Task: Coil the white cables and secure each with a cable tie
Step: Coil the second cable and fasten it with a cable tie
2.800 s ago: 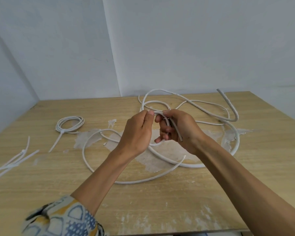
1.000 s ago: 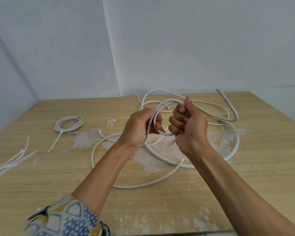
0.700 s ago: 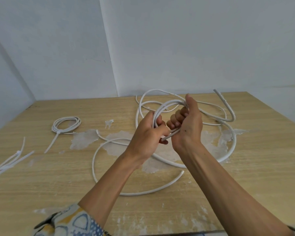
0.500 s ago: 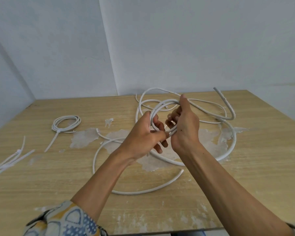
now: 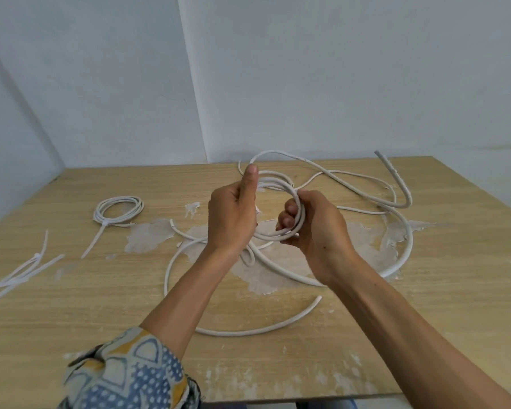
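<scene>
Small loop of white cable (image 5: 302,212) is held up between both hands. Left hand (image 5: 232,214) grips its left side, thumb raised. Right hand (image 5: 313,228) curls its fingers through the loop (slack trails on the table (image 5: 425,305) beneath). Tied coil (image 5: 118,209) lies well left of the left hand.

Smooth white plastic cable (image 5: 281,326), matt scuffed wood-grain table (image 5: 425,320)

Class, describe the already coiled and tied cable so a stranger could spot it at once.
On the wooden table, look left of the person's left hand. There lies a small coil of white cable. Unlike the loose cables sprawling to its right, it is wound in neat rings and bound by a tie with a straight tail.
</scene>
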